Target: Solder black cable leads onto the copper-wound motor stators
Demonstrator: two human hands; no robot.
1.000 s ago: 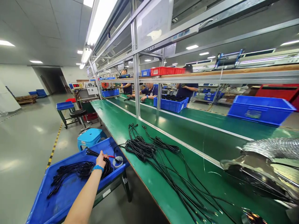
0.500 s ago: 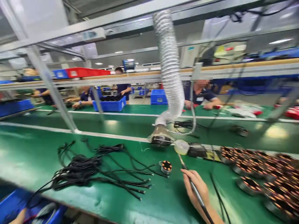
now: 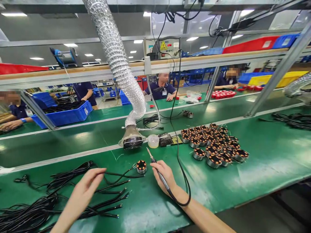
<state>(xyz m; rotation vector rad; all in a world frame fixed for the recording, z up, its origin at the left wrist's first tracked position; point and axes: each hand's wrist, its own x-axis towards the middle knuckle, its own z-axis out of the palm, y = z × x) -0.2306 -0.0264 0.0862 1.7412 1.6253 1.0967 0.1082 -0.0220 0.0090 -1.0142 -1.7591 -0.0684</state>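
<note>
My right hand (image 3: 164,176) holds a soldering iron (image 3: 162,178) like a pen, its tip pointing up toward a round translucent container (image 3: 153,141). Just left of the tip, one copper-wound stator (image 3: 141,167) sits on the green bench, with a black cable running to it. My left hand (image 3: 88,184) hovers over the black cables (image 3: 31,210), fingers extended and nothing visible in them; the fingertips are near the stator's cable. Several loose cable ends fan out below it.
A large group of stators (image 3: 211,145) stands at right. The fume duct (image 3: 121,61) hangs down to a hood (image 3: 133,137) behind the single stator. The iron's cord (image 3: 178,149) drops from above. Several people work across the bench, near a blue bin (image 3: 65,115).
The view has swung right. My left hand has come up from the blue bin at the lower left to above the cables. My right hand still holds the iron, its tip now away from the container.
</note>
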